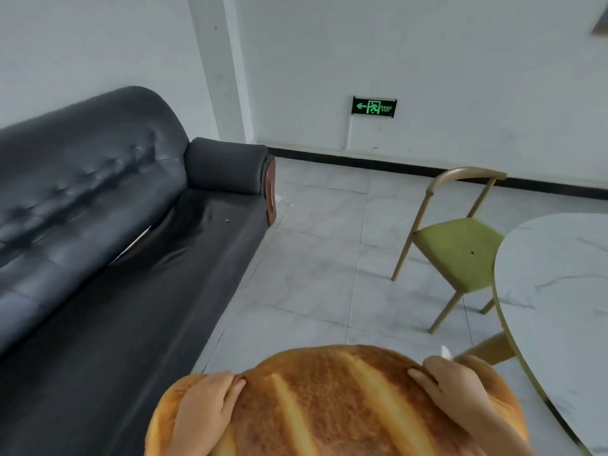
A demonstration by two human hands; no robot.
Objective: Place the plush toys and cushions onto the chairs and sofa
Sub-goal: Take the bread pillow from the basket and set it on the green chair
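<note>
Your left hand (205, 404) and right hand (452, 385) both grip the brown bread-shaped plush cushion (332, 403), near. Black leather sofa (108, 232) left; green-seated chair (459, 248) far right.

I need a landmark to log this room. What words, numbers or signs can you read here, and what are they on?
"EXIT": on the green exit sign low on the far wall, beside a left arrow and a running figure.
The small characters above "EXIT" are too blurred to read.
Sofa, chair, table and bread-shaped cushion: no text visible.

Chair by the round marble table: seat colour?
Olive-green seat on a gold metal frame, head view.
</note>
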